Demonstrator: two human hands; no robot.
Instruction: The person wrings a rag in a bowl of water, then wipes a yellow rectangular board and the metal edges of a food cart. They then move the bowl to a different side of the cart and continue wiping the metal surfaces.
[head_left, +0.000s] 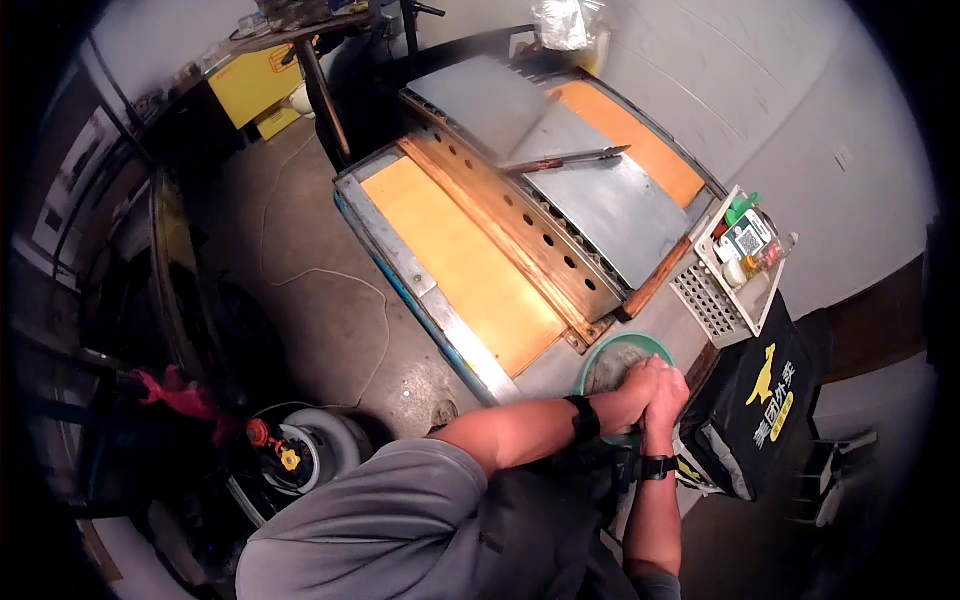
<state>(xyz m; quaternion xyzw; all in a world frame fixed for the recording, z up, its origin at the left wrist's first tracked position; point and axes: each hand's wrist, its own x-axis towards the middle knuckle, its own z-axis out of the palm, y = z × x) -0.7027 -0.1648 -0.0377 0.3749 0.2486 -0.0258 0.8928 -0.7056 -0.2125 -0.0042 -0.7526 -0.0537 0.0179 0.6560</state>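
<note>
Both bare hands meet over a green basin (587, 373) at the right front corner of the metal-topped cart. My left hand (639, 381) comes in from the left and presses against my right hand (670, 391), which reaches up from below. Their fingers are bunched together, and whether anything is between them is hidden. Grayish contents show inside the basin. Beyond it are steel griddle plates (611, 199), with metal tongs (574, 159) lying across them, and a wooden rail (495, 232) beside an orange-yellow panel (457, 262).
A white plastic basket (709, 300) with bottles stands right of the basin, above a black insulated delivery bag (765, 405). A gas cylinder (330, 442) stands on the floor at lower left. A thin cable (330, 271) crosses the floor. Yellow boxes (251, 86) sit at upper left.
</note>
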